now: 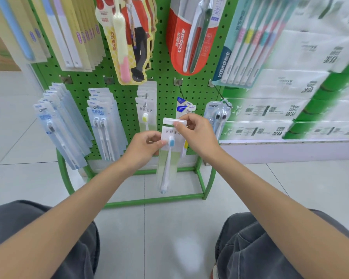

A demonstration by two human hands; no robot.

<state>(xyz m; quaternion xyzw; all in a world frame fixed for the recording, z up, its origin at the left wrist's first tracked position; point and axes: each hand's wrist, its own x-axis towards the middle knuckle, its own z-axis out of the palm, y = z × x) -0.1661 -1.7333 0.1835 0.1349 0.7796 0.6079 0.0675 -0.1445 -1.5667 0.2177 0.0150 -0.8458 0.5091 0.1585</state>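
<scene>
I have both hands up in front of the green pegboard rack (165,87). Between them is one toothbrush pack (168,158), a clear sleeve with a white header strip and a blue-headed brush inside. My left hand (143,148) pinches the pack's left edge level with the brush head; its fingers (160,143) are curled, with the thumb on the front of the sleeve. My right hand (196,131) holds the white header at the top, fingers (178,124) bent round it and thumb on the face of the strip.

The pack hangs upright, handle end down, in front of the rack's lower row and above the tiled floor (48,178). It sits just right of the yellow-headed brush packs (146,111) and in front of the blue-labelled packs (184,106) on the next peg. I cannot tell whether its header touches that peg, since my right hand covers the spot.

Further left hang twin-brush packs (104,125). A red Colgate pack (181,41) hangs on the upper row. To the right are stacked paper packs (280,109), probably tissue, though that side is blurred.
</scene>
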